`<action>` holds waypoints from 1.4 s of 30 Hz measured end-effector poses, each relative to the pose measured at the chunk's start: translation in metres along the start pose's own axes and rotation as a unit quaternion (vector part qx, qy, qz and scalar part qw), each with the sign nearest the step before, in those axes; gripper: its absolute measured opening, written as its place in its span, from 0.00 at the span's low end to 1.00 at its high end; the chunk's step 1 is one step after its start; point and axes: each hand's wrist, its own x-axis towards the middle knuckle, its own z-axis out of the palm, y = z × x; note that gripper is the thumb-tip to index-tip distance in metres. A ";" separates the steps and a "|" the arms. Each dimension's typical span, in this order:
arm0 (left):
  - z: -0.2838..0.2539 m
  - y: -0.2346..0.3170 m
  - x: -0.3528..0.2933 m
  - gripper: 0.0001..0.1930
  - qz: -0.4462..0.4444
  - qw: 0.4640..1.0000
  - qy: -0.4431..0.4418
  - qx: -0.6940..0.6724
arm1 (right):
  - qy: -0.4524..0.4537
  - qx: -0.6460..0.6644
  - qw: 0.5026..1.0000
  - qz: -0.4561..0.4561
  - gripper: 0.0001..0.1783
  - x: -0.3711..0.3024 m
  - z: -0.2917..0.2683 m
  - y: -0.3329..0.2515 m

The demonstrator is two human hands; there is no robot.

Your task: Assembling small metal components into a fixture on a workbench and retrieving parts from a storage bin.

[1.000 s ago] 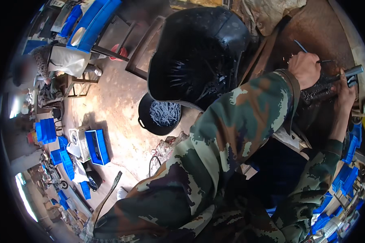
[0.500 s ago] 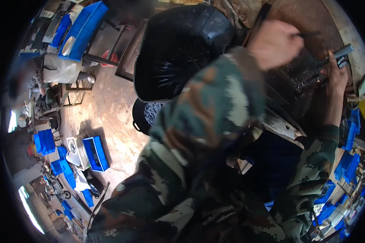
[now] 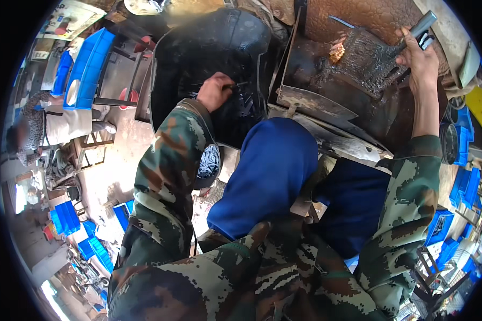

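My left hand (image 3: 215,92) is over a large black tub (image 3: 209,43), its fingers pinched. A small dark sliver shows by the fingertips, too blurred to name. Thin shiny metal pieces (image 3: 245,104) lie inside the tub. On the right, my right hand (image 3: 420,61) is wrapped around a grey metal bar handle (image 3: 424,24) at the edge of a dark, oily metal work surface (image 3: 367,59). A small heap of copper-coloured pieces (image 3: 337,49) lies on that surface, with a thin bluish strip (image 3: 341,21) farther back.
A small black bucket (image 3: 209,163) of grey metal pieces stands below the tub, beside my knee (image 3: 281,155). Blue bins (image 3: 88,69) line the left and more blue bins (image 3: 463,184) the right. Another person (image 3: 35,123) is at the far left.
My left hand has moved left from the oily work surface to over the black tub. The right hand stays on the bar handle. My head view has shifted, baring the copper-coloured heap.
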 end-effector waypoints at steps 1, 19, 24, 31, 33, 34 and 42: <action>0.005 0.003 0.001 0.14 0.003 1.000 -0.002 -0.004 | 0.004 -0.004 1.000 0.001 0.15 -0.001 -0.002 0.000; -0.067 0.012 -0.031 0.15 -0.088 0.979 -0.119 0.138 | 0.015 -0.007 1.000 -0.016 0.18 -0.004 -0.003 -0.003; -0.059 -0.011 -0.042 0.11 -0.163 0.975 -0.066 -0.140 | 0.009 0.009 1.000 -0.008 0.17 -0.001 -0.008 -0.005; -0.035 0.031 -0.038 0.13 -0.276 0.866 -0.141 -0.393 | -0.002 0.021 1.000 -0.015 0.18 0.000 -0.009 0.001; -0.021 0.044 -0.036 0.14 -0.272 0.873 -0.157 -0.373 | 0.008 -0.012 1.000 0.004 0.18 0.005 -0.011 0.005; -0.012 0.048 -0.037 0.13 -0.261 0.876 -0.132 -0.383 | 0.006 -0.012 1.000 0.004 0.18 0.003 -0.009 0.004; 0.020 0.067 -0.036 0.22 -0.244 0.957 -0.152 -0.030 | 0.001 0.019 1.000 -0.009 0.16 0.000 -0.006 0.001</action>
